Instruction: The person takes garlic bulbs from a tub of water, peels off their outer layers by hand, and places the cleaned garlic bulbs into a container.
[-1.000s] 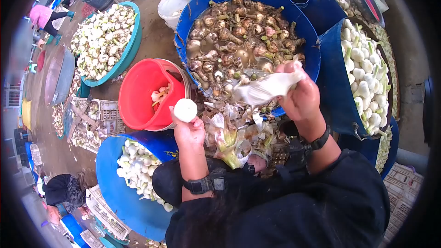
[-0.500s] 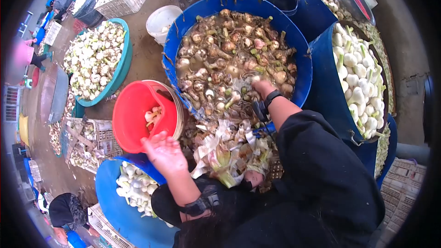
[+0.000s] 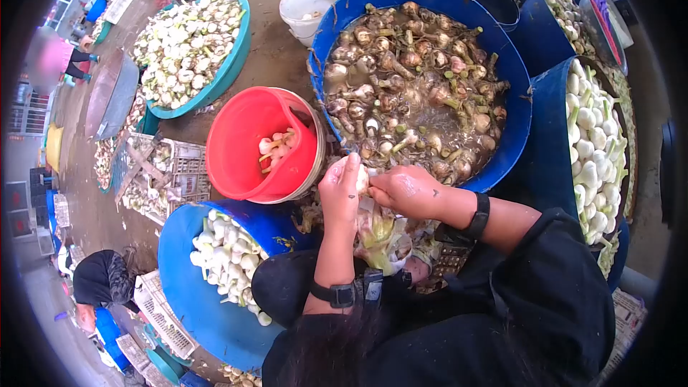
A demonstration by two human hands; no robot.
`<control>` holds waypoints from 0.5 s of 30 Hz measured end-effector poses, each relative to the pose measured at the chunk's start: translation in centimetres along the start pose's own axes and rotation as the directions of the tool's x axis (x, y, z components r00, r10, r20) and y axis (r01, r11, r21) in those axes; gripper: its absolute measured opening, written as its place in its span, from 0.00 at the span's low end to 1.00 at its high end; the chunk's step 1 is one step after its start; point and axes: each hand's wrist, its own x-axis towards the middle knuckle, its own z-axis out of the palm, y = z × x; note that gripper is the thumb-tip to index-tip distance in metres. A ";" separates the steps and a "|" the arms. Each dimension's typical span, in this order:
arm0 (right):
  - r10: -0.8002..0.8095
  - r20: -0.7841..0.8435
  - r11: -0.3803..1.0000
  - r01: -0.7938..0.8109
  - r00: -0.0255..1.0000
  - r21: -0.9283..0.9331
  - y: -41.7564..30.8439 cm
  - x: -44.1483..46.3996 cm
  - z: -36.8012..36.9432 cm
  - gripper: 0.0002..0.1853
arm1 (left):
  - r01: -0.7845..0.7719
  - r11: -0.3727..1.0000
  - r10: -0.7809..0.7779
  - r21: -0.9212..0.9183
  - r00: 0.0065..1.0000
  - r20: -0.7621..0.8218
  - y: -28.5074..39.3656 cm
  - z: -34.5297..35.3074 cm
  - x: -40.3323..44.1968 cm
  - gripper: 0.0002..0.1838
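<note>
Close together at the near rim of a blue tub [image 3: 320, 93] are both my hands. My left hand [image 3: 340, 190] is closed around a pale garlic bulb [image 3: 362, 180], which shows between the hands. My right hand [image 3: 408, 191] has its fingers pinched against the same bulb from the right. Unpeeled brown bulbs [image 3: 408, 57] float in murky water in the tub. Below my hands lies a heap of peeled skins and leaves [image 3: 387, 233]. To the left, a red bucket [image 3: 233, 150] holds a few pale bulbs [image 3: 276, 147].
Peeled white bulbs fill a blue tub at the right [image 3: 591, 158] and lie in a tilted blue tub [image 3: 179, 272] at lower left. A teal basin [image 3: 240, 43], a white bucket [image 3: 308, 11] and a crate [image 3: 190, 172] stand beyond. Another person [image 3: 100, 279] bends at lower left.
The bulb in my left hand and the skins in my right hand went out of them. My right hand dipped into the tub, then came back to my left hand, with another bulb between them.
</note>
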 end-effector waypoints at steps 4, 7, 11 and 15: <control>0.032 -0.029 0.996 -0.034 0.999 -0.082 -1.4 -0.1 0.0 0.12 | 0.049 0.993 -0.046 -0.107 0.999 0.028 0.0 -0.4 0.0 0.15; 0.061 -0.134 0.998 -0.061 0.989 -0.001 0.1 0.1 1.3 0.10 | 0.052 0.984 -0.042 -0.170 0.997 0.062 -0.9 -0.2 0.3 0.13; 0.448 0.311 0.208 -0.436 0.838 0.876 0.1 0.8 1.1 0.15 | 0.064 0.971 -0.018 -0.229 0.980 0.197 0.1 -0.6 -0.3 0.15; 0.347 0.159 0.253 -0.256 0.924 0.933 0.2 0.0 1.8 0.14 | -0.144 0.980 0.177 -0.137 0.944 0.277 0.1 -1.9 0.6 0.22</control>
